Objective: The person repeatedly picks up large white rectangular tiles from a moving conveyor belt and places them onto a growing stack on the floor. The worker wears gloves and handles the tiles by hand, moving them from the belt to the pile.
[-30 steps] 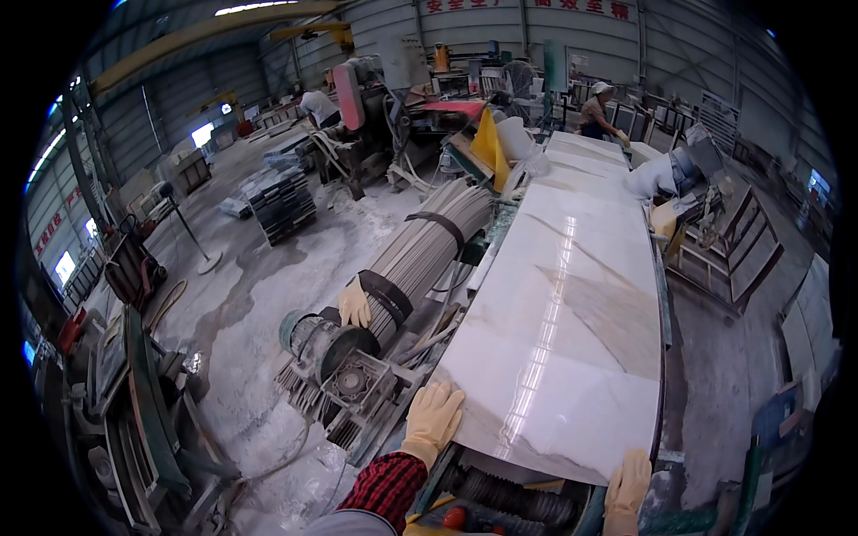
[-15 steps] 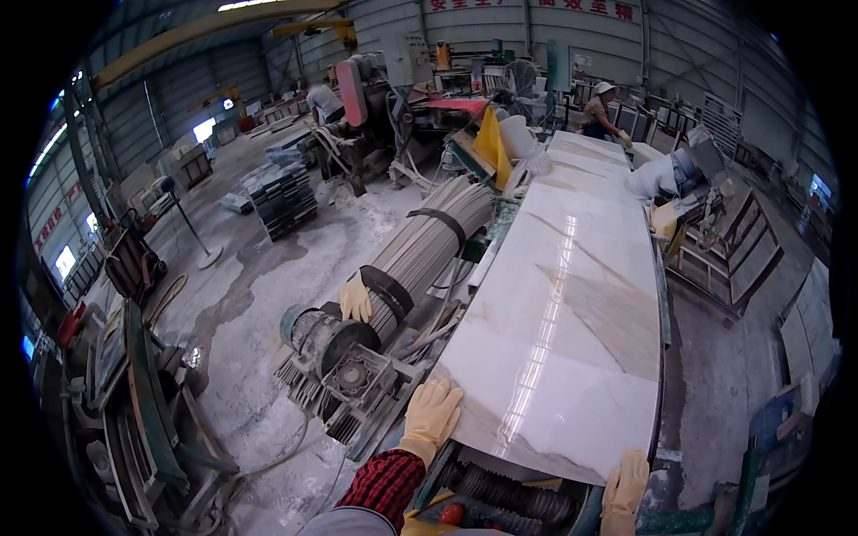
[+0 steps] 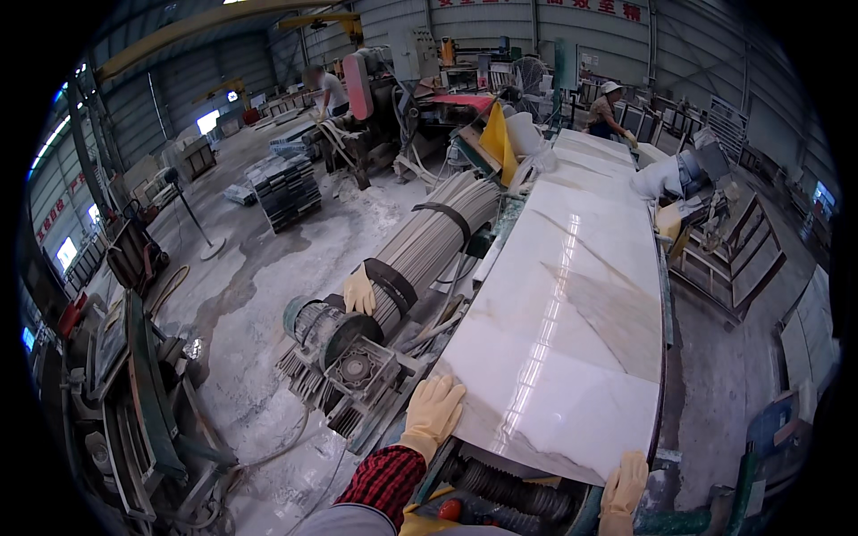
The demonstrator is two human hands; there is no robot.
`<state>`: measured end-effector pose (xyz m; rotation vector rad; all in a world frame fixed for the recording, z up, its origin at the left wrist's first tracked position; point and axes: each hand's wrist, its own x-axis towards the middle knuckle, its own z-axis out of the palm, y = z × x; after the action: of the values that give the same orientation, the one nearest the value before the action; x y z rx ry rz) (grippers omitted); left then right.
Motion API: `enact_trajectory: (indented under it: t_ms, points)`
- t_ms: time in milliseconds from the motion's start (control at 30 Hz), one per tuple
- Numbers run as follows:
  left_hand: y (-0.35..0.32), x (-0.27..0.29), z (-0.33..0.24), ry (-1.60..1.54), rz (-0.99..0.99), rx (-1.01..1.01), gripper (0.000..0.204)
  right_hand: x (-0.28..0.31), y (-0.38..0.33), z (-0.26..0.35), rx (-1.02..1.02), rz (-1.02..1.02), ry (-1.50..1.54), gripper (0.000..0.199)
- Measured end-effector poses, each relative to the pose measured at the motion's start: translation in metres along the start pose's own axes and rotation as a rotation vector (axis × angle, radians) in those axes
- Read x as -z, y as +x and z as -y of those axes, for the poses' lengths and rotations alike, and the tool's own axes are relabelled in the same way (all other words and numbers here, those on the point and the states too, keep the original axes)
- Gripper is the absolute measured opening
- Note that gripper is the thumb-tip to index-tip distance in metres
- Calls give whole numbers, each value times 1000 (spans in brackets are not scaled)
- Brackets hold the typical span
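red characters (image 3: 594, 11) along the far wall (image 3: 617, 43), red signage (image 3: 49, 220) on the left wall (image 3: 55, 179)

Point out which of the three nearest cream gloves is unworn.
The cream glove on the bundle of long grey strips, with no arm behind it; the other two cover the left hand and right hand at the glossy white veined slab.

Bright glare streak along white slab (image 3: 572, 330)

White slab (image 3: 545, 366), brownish veins, lying flat, glossy face up
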<state>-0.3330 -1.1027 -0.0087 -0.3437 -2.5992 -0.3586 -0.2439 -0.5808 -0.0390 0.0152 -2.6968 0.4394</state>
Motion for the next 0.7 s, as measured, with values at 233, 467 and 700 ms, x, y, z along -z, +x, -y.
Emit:
enact_trajectory:
  t_ms: [233, 467, 700]
  points:
    - [-2, 2, -1, 8, -27, -8, 40, 0, -1, 2, 45, -55, 6, 36]
    - [-5, 6, -2, 11, -21, -8, 41, 4, -5, 4, 40, -47, -7, 37]
    - [-7, 9, -4, -9, -24, -7, 40, 3, -9, 2, 34, -38, -19, 37]
